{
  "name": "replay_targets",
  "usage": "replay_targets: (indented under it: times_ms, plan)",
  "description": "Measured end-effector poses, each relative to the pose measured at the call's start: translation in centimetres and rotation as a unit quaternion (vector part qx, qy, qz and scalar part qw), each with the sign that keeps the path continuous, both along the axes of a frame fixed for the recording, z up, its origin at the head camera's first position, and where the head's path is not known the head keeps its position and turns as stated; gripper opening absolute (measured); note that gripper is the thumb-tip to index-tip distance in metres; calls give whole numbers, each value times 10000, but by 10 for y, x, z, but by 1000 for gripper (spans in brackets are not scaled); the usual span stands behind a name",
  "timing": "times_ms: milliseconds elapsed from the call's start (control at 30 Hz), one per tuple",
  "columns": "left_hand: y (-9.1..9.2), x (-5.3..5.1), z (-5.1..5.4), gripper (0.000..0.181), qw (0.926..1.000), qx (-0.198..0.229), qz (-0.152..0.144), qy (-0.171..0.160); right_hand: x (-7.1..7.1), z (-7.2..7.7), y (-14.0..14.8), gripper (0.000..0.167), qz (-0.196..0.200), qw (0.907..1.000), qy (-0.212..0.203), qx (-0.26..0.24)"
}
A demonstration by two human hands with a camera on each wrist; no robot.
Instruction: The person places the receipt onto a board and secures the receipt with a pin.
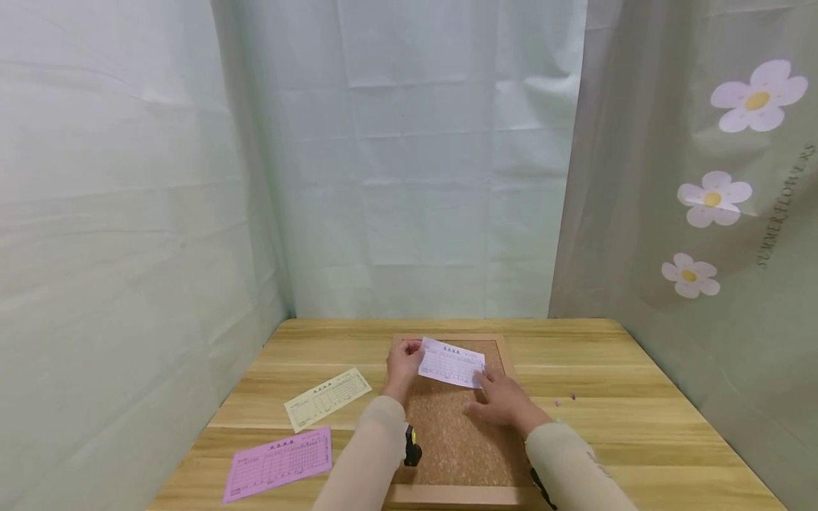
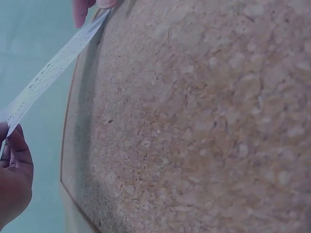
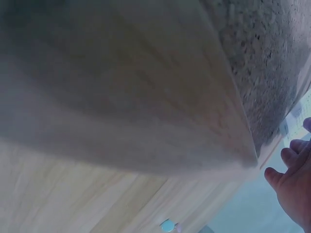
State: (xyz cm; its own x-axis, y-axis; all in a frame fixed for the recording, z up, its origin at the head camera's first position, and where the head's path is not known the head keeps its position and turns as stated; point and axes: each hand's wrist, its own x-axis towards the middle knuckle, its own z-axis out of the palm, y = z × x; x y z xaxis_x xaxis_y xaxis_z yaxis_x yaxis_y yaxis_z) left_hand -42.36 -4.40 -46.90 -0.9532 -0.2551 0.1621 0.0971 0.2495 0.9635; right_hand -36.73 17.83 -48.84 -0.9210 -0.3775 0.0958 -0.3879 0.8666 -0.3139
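A pale lilac printed slip point(image 1: 452, 362) is held up, tilted, over the far part of a wood-framed cork board point(image 1: 466, 440). My left hand point(image 1: 402, 363) pinches the slip's left edge between thumb and fingers; in the left wrist view the same hand point(image 2: 17, 179) grips one end of the slip point(image 2: 53, 68). At the slip's right edge, my right hand point(image 1: 505, 401) touches the paper with its fingertips, its thumb spread apart over the cork. The right wrist view has that hand point(image 3: 296, 184) with fingers loosely extended.
Left of the board lie a pale yellow printed slip point(image 1: 328, 399) and a pink one point(image 1: 279, 463) on the wooden table point(image 1: 639, 440). Two tiny purple pieces point(image 1: 573, 397) sit to the board's right. Light curtains point(image 1: 415, 156) enclose the table's back and sides.
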Motion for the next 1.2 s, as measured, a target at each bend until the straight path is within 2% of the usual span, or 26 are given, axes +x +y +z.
replay_targets:
  times_ms: [167, 500, 733, 900, 1067, 1200]
  plan:
    - [0, -1, -2, 10, 9999, -119, 25, -3, -1, -2, -4, 77, -45, 9999, -94, 38]
    - [-2, -3, -7, 10, 9990, -385, -60, 236, 2, 0, -10, 69, -82, 9989, -169, 423]
    - [-7, -5, -7, 14, 9970, -649, -162, 379, 4, 3, -14, 70, -211, 9968, -442, 627]
    - [-18, -7, -3, 16, 9932, -986, -381, 487, 7, 7, -16, 71, -277, 9954, -605, 688]
    - [-27, -7, 1, 17, 9918, -1034, -724, 187, 7, 8, -17, 72, -341, 9946, -712, 668]
    - [-34, -4, 4, 26, 9852, -1251, -1173, -3, 8, 7, -19, 71, -381, 9944, -758, 639]
